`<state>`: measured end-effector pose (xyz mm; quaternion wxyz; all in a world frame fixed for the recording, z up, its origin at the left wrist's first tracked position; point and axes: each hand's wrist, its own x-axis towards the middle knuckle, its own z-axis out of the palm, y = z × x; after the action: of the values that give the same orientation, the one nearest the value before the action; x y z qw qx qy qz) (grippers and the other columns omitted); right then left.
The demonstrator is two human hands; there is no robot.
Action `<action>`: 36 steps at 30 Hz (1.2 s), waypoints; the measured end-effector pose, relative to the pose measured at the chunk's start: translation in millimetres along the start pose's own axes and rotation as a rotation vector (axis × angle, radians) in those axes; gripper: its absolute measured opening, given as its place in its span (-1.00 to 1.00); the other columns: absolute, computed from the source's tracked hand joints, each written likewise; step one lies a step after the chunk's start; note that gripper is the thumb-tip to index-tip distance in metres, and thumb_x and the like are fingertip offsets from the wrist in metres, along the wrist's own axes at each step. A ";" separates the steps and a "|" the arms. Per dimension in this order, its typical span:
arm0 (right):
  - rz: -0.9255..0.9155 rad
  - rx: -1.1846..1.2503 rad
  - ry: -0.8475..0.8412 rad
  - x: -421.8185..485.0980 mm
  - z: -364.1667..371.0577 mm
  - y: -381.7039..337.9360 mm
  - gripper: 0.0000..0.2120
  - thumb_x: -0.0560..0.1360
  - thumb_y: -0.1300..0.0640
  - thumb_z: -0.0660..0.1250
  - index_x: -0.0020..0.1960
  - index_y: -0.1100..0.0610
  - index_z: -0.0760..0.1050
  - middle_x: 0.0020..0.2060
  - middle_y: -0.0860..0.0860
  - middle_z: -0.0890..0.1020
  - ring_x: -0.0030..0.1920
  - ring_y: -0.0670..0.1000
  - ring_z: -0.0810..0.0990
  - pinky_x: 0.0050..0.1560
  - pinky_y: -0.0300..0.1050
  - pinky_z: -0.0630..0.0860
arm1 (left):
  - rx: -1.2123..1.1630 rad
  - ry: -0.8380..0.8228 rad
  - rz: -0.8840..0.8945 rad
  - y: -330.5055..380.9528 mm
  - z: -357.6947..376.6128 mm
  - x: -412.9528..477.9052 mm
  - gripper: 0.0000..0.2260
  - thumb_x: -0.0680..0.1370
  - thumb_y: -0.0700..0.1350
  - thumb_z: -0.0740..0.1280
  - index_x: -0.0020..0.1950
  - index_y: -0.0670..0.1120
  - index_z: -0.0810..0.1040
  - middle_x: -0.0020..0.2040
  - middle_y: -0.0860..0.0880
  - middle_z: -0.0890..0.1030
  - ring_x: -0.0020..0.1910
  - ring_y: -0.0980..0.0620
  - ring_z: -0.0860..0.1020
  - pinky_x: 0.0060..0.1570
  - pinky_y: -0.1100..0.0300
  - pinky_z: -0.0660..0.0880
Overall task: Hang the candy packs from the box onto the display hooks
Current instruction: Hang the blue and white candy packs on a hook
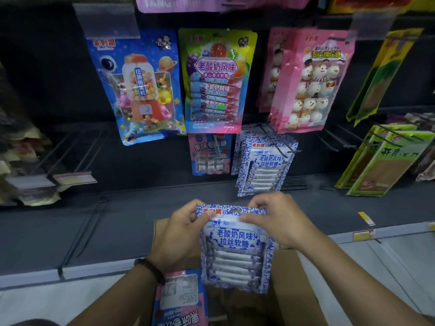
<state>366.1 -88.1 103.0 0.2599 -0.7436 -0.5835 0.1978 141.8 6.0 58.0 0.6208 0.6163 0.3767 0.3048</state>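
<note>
Both hands on one blue-and-white candy pack (pixel 235 248) over the open box (pixel 289 290): left hand (pixel 181 236) and right hand (pixel 280 220) pinch its top corners, fingers (pixel 207 214) curled beside the hang hole.

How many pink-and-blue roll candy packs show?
2: one hanging pack on a hook beneath the rainbow pack, one lying pack at the left of the box. More may hide behind.

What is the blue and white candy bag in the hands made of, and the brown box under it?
The candy bag looks like thin glossy plastic film: it shines, and a clear window shows white sticks inside. The box looks like matte cardboard: dull brown, flat stiff flaps.
</note>
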 end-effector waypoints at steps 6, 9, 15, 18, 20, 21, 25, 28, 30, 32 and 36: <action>0.143 0.224 -0.002 -10.0 -31.8 46.0 -0.62 0.60 -0.04 0.49 -0.28 0.08 0.43 -0.43 -0.10 0.51 -0.34 -0.18 0.52 -0.19 -0.11 0.40 | -0.079 0.026 0.015 12.2 15.7 3.3 -0.89 0.68 -0.17 0.35 0.06 -0.23 0.55 -0.04 -0.26 0.76 -0.13 -0.16 0.75 -0.24 0.10 0.67; 0.209 0.379 0.063 -6.3 -35.6 60.7 -0.59 0.62 -0.01 0.46 -0.24 0.24 0.45 -0.38 0.20 0.51 -0.43 -0.07 0.48 -0.30 -0.16 0.36 | -0.058 -0.030 -0.015 26.3 28.2 11.3 -0.87 0.68 -0.18 0.34 0.12 -0.24 0.60 0.00 -0.24 0.77 -0.06 -0.17 0.77 -0.19 0.09 0.69; 0.453 0.726 0.084 35.3 -63.4 100.7 -0.86 0.64 0.08 0.44 0.03 0.16 0.62 -0.15 0.14 0.66 -0.41 0.01 0.64 -0.48 -0.23 0.26 | 0.108 -0.018 0.018 37.2 65.7 73.7 -0.85 0.66 -0.06 0.41 0.16 -0.08 0.70 0.06 -0.08 0.79 0.07 -0.11 0.76 0.21 -0.15 0.65; 0.494 0.775 0.232 55.5 -71.6 114.0 -0.87 0.65 0.13 0.43 -0.03 0.17 0.61 -0.23 0.13 0.68 -0.45 0.02 0.63 -0.47 -0.21 0.30 | 0.159 0.018 0.037 36.5 90.7 107.4 -0.60 0.59 0.11 0.48 0.33 -0.07 0.66 0.29 -0.03 0.70 0.24 -0.01 0.68 0.35 -0.05 0.59; 0.490 0.734 0.353 69.5 -75.5 121.4 -0.83 0.66 0.13 0.42 0.00 0.24 0.64 -0.26 0.17 0.63 -0.49 0.00 0.59 -0.52 -0.22 0.35 | 0.165 0.066 0.014 32.6 106.0 131.7 -0.26 0.43 0.34 0.52 0.47 -0.08 0.56 0.42 -0.04 0.62 0.33 -0.04 0.62 0.38 -0.09 0.57; 0.470 0.719 0.411 76.5 -76.7 125.7 -0.81 0.66 0.13 0.42 0.00 0.27 0.65 -0.29 0.17 0.60 -0.49 0.00 0.57 -0.52 -0.21 0.39 | 0.151 0.080 0.011 31.8 114.2 142.0 -0.23 0.44 0.33 0.52 0.51 -0.07 0.51 0.41 -0.06 0.61 0.31 -0.03 0.61 0.33 -0.06 0.60; 0.416 0.721 0.586 98.4 -82.4 140.6 -0.74 0.67 0.13 0.40 -0.20 0.14 0.63 -0.36 0.11 0.61 -0.43 0.02 0.55 -0.32 -0.05 0.54 | 0.120 0.148 0.034 37.5 141.3 172.7 -0.39 0.63 0.05 0.44 0.62 -0.10 0.36 0.43 -0.06 0.56 0.17 0.03 0.63 0.13 0.13 0.65; 0.459 0.793 0.619 110.9 -80.0 149.9 -0.71 0.65 0.12 0.43 -0.25 0.11 0.65 -0.46 0.08 0.62 -0.42 0.05 0.56 -0.21 0.06 0.61 | 0.073 0.177 0.021 36.6 151.3 186.8 -0.38 0.62 0.02 0.46 0.62 -0.13 0.36 0.56 -0.10 0.47 0.48 -0.08 0.50 0.50 -0.06 0.45; 0.497 0.778 0.628 116.3 -73.9 156.7 -0.67 0.62 0.10 0.45 -0.31 0.13 0.64 -0.52 0.07 0.61 -0.43 0.07 0.57 -0.17 0.14 0.67 | 0.099 0.182 -0.005 30.6 155.5 192.0 -0.41 0.64 0.00 0.44 0.62 -0.12 0.36 0.58 -0.09 0.43 0.51 -0.09 0.46 0.50 0.03 0.41; 0.505 0.756 0.650 116.7 -69.0 158.5 -0.67 0.61 0.07 0.46 -0.32 0.11 0.64 -0.50 0.09 0.64 -0.43 0.07 0.60 -0.14 0.18 0.71 | 0.119 0.197 -0.008 24.9 157.6 194.3 -0.42 0.65 0.01 0.43 0.62 -0.09 0.36 0.57 -0.08 0.45 0.36 -0.01 0.54 0.31 0.20 0.47; 0.502 0.784 0.693 124.9 -64.3 156.3 -0.80 0.61 0.09 0.48 -0.20 0.03 0.66 -0.44 0.05 0.70 -0.38 0.08 0.68 -0.11 0.17 0.76 | 0.117 0.246 -0.019 23.0 157.0 205.6 -0.40 0.64 0.02 0.43 0.63 -0.11 0.34 0.60 -0.10 0.41 0.47 -0.08 0.50 0.47 0.04 0.46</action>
<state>554.1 -5.6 58.3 0.6368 -0.7288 -0.1534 0.1995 385.3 96.4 55.2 0.5359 0.6058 0.4728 0.3496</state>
